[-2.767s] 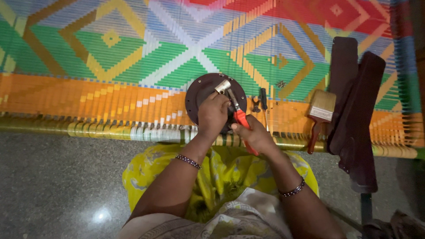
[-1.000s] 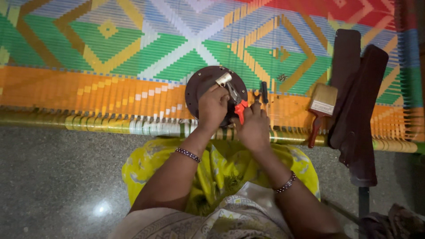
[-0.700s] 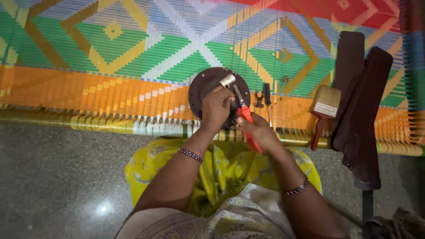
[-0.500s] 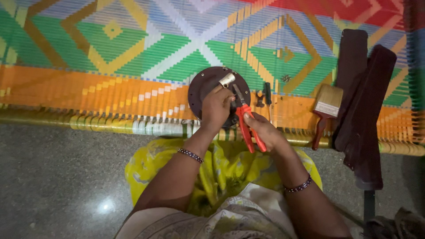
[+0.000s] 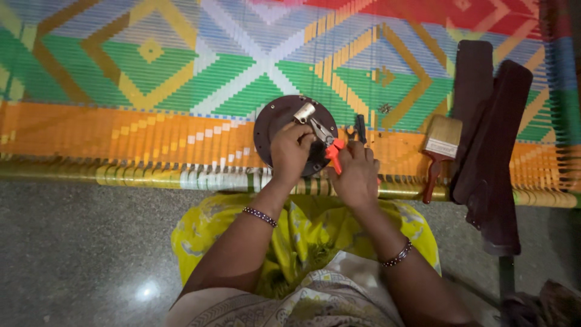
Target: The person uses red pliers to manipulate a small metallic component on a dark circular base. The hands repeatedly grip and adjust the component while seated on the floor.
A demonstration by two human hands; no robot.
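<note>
Two hands at work: left hand [image 5: 292, 151] pressing round brown disc [image 5: 272, 121], right hand [image 5: 356, 175] regripped, orange-handled pliers [image 5: 328, 143] now nipping beside silver cylinder [image 5: 304, 112].

yellow patterned garment [image 5: 315, 233], seemingly beaded bracelets [image 5: 260, 216]

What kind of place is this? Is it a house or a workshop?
Probably a home or small repair spot, not a proper workshop. The person sits at a colourful woven cot on a polished stone floor, with pliers, a round metal disc and a paintbrush laid on the weave.
</note>
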